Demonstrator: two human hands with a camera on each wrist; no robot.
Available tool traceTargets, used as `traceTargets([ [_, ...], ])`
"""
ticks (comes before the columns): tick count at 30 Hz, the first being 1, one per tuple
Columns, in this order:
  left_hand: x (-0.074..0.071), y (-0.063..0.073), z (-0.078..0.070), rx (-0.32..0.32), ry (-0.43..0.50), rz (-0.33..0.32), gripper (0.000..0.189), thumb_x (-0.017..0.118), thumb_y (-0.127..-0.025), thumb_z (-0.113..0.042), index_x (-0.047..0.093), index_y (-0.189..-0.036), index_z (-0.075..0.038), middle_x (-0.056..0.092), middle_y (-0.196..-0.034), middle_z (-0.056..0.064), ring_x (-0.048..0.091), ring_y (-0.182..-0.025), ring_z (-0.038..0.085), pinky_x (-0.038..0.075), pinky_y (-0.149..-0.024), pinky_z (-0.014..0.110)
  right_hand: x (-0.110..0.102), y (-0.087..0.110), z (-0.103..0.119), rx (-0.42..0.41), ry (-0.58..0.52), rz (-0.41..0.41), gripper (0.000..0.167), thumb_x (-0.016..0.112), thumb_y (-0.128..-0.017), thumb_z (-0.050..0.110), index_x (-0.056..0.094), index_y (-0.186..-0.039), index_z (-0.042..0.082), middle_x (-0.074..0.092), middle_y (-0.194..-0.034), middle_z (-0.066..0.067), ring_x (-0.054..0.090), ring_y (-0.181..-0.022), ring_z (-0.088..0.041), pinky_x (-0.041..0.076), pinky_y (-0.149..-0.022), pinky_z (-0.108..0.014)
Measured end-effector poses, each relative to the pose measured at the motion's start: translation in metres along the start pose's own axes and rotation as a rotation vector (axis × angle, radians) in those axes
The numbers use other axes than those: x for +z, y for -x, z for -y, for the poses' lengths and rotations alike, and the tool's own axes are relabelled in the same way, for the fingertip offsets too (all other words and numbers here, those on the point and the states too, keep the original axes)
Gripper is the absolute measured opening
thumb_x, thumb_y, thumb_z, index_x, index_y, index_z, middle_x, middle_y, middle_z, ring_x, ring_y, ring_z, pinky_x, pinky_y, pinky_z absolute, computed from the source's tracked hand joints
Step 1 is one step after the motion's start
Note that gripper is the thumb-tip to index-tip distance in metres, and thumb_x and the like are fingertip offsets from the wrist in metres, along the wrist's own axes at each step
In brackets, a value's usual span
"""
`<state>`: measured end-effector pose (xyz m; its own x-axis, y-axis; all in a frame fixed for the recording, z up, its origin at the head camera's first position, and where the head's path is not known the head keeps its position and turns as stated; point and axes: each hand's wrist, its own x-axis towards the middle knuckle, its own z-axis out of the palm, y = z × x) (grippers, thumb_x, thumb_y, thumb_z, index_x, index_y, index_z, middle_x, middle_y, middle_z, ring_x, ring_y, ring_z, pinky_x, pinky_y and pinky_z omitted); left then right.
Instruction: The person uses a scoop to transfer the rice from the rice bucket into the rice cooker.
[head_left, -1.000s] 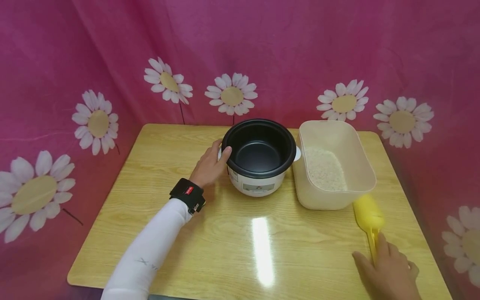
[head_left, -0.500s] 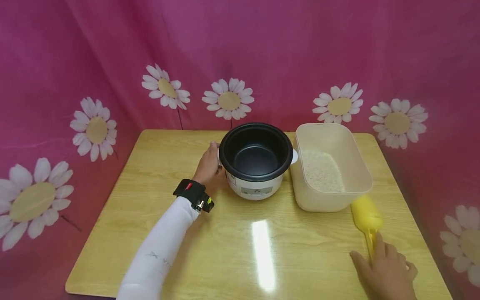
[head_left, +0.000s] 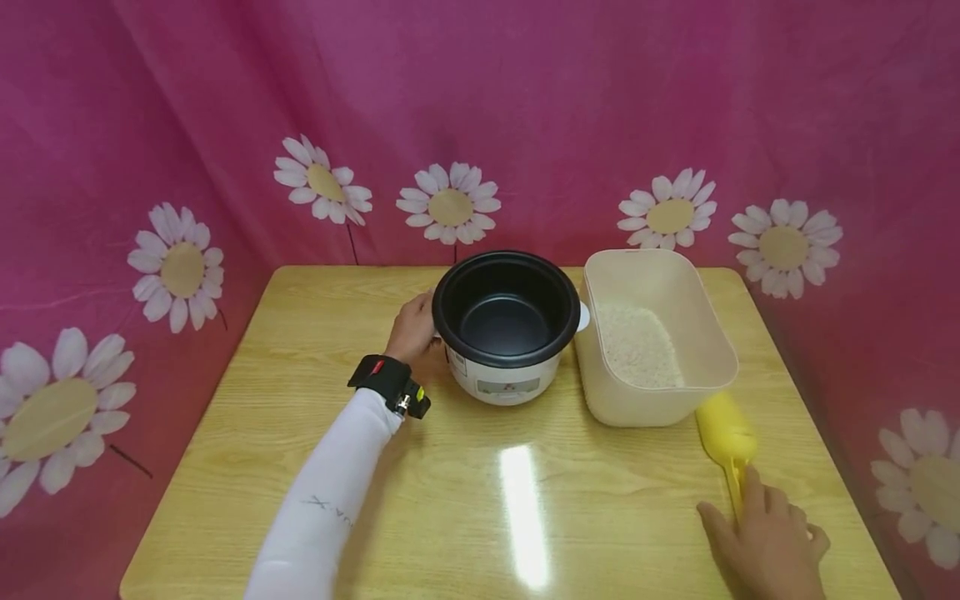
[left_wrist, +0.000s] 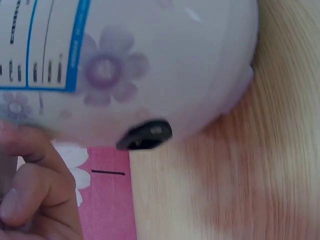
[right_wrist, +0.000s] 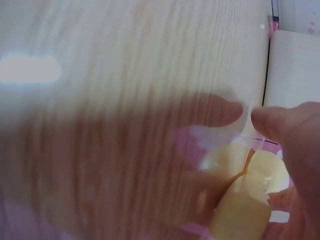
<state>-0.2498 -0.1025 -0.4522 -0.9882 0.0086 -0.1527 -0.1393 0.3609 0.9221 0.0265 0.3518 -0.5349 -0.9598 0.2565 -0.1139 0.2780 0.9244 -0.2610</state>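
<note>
A white rice cooker (head_left: 510,382) with a black inner pot (head_left: 504,323) stands toward the back of the table. My left hand (head_left: 412,327) holds its left handle, which is mostly hidden; in the left wrist view curled fingers (left_wrist: 47,190) show below the cooker's flowered side (left_wrist: 170,65). To the cooker's right is a cream bin (head_left: 663,403) with white rice (head_left: 640,350) in it. A yellow scoop (head_left: 726,429) lies in front of the bin. My right hand (head_left: 772,542) is at the scoop's handle, its thumb held apart from it.
The wooden table (head_left: 420,500) has a bright light reflection in front of the cooker. A pink curtain (head_left: 525,100) with large white flowers encloses the back and both sides. The bin stands close beside the cooker's right handle (head_left: 583,317).
My left thumb has come off the cooker's rim, and the hand has moved down to the left handle. The right hand stays by the scoop. The whole view has shifted slightly.
</note>
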Motion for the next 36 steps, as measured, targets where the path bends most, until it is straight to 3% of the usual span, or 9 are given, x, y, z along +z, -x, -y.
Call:
traceTargets([
  [6,0.008,-0.004,-0.001,0.034,0.002,-0.091,0.043,0.04,-0.111,-0.042,0.061,-0.112,-0.005,0.057,-0.088,0.006,0.055,-0.071,0.015,0.044,-0.058,0.025,-0.002,-0.009,0.006,0.136,-0.045,-0.016,0.094,0.047,-0.101,0.065,0.023,-0.158,-0.005,0.043,-0.133,-0.043,0.046,-0.109,-0.064,0.037,-0.081,-0.071],
  [11,0.009,-0.005,-0.005,0.064,-0.031,-0.106,0.039,0.039,-0.112,-0.039,0.058,-0.11,-0.005,0.059,-0.099,0.012,0.057,-0.087,0.022,0.043,-0.067,0.028,-0.003,-0.019,0.009,0.219,-0.127,0.039,0.099,0.044,-0.099,0.071,0.022,-0.158,-0.006,0.046,-0.126,-0.037,0.055,-0.1,-0.052,0.044,-0.069,-0.058],
  [16,0.008,-0.007,-0.009,0.106,-0.105,-0.101,0.036,0.039,-0.113,-0.038,0.057,-0.112,-0.007,0.059,-0.098,0.011,0.056,-0.088,0.022,0.043,-0.068,0.028,-0.003,-0.03,0.009,0.299,-0.193,0.112,0.11,0.044,-0.093,0.08,0.023,-0.155,-0.009,0.056,-0.117,-0.031,0.064,-0.085,-0.04,0.044,-0.057,-0.046],
  [18,0.008,-0.006,-0.008,0.1,-0.106,-0.091,0.036,0.039,-0.113,-0.038,0.057,-0.114,-0.007,0.058,-0.095,0.011,0.057,-0.083,0.022,0.044,-0.063,0.027,-0.004,-0.034,0.008,0.274,-0.181,0.121,0.107,0.046,-0.095,0.077,0.027,-0.15,-0.013,0.06,-0.111,-0.033,0.065,-0.08,-0.038,0.045,-0.053,-0.044],
  [23,0.009,-0.003,-0.003,0.09,-0.078,-0.129,0.036,0.039,-0.113,-0.036,0.056,-0.11,-0.004,0.057,-0.094,0.012,0.056,-0.08,0.022,0.043,-0.061,0.027,-0.007,-0.041,0.008,0.119,-0.116,0.149,0.078,0.046,-0.106,0.05,0.033,-0.135,-0.02,0.059,-0.098,-0.035,0.062,-0.076,-0.038,0.047,-0.054,-0.046],
  [26,0.01,-0.004,0.0,0.102,-0.075,-0.15,0.036,0.04,-0.113,-0.035,0.055,-0.108,-0.003,0.058,-0.096,0.013,0.056,-0.083,0.022,0.042,-0.063,0.026,-0.01,-0.044,0.008,0.104,-0.101,0.165,0.066,0.046,-0.107,0.041,0.036,-0.13,-0.02,0.058,-0.091,-0.03,0.06,-0.075,-0.036,0.046,-0.056,-0.044],
  [32,0.01,-0.005,0.001,0.053,-0.028,-0.107,0.037,0.041,-0.112,-0.039,0.054,-0.113,-0.005,0.06,-0.101,0.014,0.06,-0.084,0.022,0.047,-0.063,0.025,-0.013,-0.041,0.01,0.108,-0.114,0.186,0.065,0.041,-0.107,0.041,0.037,-0.13,-0.02,0.058,-0.087,-0.026,0.058,-0.073,-0.031,0.043,-0.055,-0.039],
  [36,0.009,-0.006,0.0,0.034,-0.024,-0.091,0.038,0.04,-0.112,-0.042,0.054,-0.117,-0.007,0.061,-0.106,0.015,0.062,-0.087,0.022,0.049,-0.064,0.025,-0.015,-0.036,0.01,0.109,-0.152,0.202,0.071,0.031,-0.109,0.041,0.031,-0.139,-0.023,0.058,-0.108,-0.043,0.063,-0.089,-0.052,0.053,-0.067,-0.053],
])
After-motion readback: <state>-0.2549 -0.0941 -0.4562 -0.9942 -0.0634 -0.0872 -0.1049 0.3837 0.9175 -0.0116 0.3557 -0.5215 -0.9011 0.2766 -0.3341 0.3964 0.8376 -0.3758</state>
